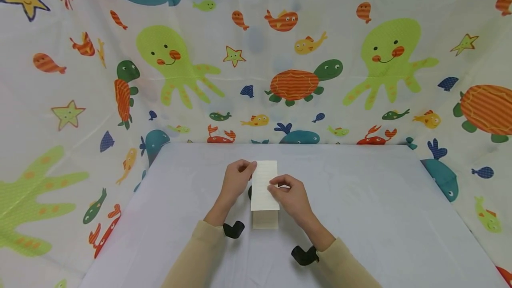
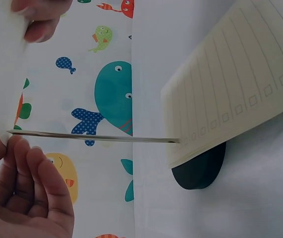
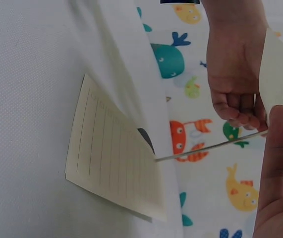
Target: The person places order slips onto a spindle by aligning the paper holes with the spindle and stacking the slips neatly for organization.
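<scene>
In the head view my left hand (image 1: 235, 180) pinches the upper left edge of a cream lined sheet of paper (image 1: 264, 186). My right hand (image 1: 293, 197) grips its right edge between thumb and fingers. Below this raised sheet lies another lined cream sheet (image 1: 265, 220), with small checkboxes along one side in the left wrist view. A thin straight strip (image 2: 96, 137) runs between the left fingertips and the lower sheet; what it is I cannot tell. Under that lower sheet a rounded black object (image 2: 200, 168) pokes out, mostly hidden.
A white cloth (image 1: 380, 217) covers the table. Behind it and at the sides hangs a curtain (image 1: 256, 66) printed with sea animals. Black camera mounts (image 1: 305, 255) sit at both wrists, by the beige sleeves (image 1: 346, 266).
</scene>
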Available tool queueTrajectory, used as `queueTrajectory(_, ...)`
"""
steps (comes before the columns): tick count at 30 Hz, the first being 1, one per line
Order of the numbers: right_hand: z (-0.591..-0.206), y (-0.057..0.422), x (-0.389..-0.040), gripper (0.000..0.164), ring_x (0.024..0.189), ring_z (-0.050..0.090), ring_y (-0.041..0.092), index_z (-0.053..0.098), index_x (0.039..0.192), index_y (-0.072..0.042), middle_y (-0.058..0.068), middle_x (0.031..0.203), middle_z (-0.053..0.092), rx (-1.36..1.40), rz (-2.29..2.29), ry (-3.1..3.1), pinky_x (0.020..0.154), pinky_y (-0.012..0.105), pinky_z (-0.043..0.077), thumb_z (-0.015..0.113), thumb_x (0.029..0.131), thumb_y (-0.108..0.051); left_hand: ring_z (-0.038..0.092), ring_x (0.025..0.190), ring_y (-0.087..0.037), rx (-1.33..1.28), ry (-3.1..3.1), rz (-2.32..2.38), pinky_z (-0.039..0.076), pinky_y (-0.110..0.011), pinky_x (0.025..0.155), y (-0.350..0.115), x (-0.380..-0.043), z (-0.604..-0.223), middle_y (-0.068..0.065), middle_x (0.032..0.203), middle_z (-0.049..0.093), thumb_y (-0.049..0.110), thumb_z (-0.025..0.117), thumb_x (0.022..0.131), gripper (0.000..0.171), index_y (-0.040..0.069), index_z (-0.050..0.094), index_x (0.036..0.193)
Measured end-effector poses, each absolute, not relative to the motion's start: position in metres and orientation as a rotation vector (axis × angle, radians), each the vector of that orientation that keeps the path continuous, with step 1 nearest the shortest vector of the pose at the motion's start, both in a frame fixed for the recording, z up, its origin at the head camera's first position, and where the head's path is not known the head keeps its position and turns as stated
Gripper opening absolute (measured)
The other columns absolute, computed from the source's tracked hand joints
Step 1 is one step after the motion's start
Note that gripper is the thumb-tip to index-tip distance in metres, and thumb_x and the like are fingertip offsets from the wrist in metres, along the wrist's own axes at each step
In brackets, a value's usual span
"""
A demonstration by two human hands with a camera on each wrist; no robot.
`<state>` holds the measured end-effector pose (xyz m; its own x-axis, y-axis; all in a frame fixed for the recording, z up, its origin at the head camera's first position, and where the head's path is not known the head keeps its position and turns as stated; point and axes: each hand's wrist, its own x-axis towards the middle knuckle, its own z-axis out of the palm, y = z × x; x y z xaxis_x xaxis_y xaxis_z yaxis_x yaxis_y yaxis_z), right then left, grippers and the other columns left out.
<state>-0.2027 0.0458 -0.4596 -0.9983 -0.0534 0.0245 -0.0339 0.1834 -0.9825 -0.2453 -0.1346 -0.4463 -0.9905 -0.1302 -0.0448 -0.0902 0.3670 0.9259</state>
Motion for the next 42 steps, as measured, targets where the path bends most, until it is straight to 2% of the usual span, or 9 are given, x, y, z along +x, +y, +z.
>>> queueTrajectory(6, -0.4583, 0.0462, -0.2032, 0.014, 0.078, 0.062, 0.020, 0.074, 0.103, -0.010, 0.007, 0.106, 0.064, -0.077, -1.985, 2.416, 0.070, 0.027, 0.052, 0.077, 0.091, -0.017, 0.057, 0.081, -0.023, 0.200, -2.577, -1.734, 0.048, -0.032, 0.071, -0.1345, -0.2468, -0.4462, -0.006, 0.082, 0.061, 0.038, 0.064, 0.101, 0.028, 0.011, 0.072, 0.101)
queueTrajectory(13, -0.4593, 0.0461, -0.2032, 0.015, 0.075, 0.063, 0.019, 0.074, 0.103, -0.010, 0.009, 0.105, 0.063, -0.064, -2.000, 2.369, 0.067, 0.026, 0.052, 0.077, 0.090, -0.017, 0.057, 0.081, -0.022, 0.194, -2.583, -1.733, 0.049, -0.031, 0.070, -0.1347, -0.2458, -0.4473, -0.006, 0.083, 0.061, 0.038, 0.063, 0.101, 0.029, 0.010, 0.072, 0.102)
queueTrajectory(27, -0.4590, 0.0436, -0.2024, 0.017, 0.078, 0.064, 0.021, 0.073, 0.105, -0.010, 0.009, 0.107, 0.063, -0.076, -1.985, 2.387, 0.072, 0.028, 0.054, 0.077, 0.092, -0.018, 0.057, 0.082, -0.021, 0.206, -2.593, -1.723, 0.047, -0.032, 0.070, -0.1323, -0.2459, -0.4480, -0.006, 0.086, 0.062, 0.036, 0.060, 0.103, 0.030, 0.009, 0.072, 0.102)
queueTrajectory(42, -0.4552, 0.0424, -0.2021, 0.016, 0.075, 0.063, 0.020, 0.073, 0.105, -0.009, 0.009, 0.107, 0.063, -0.074, -1.980, 2.394, 0.070, 0.027, 0.053, 0.076, 0.091, -0.017, 0.057, 0.077, -0.020, 0.214, -2.562, -1.728, 0.046, -0.029, 0.065, -0.1326, -0.2448, -0.4484, -0.006, 0.082, 0.062, 0.034, 0.059, 0.104, 0.031, 0.007, 0.072, 0.101)
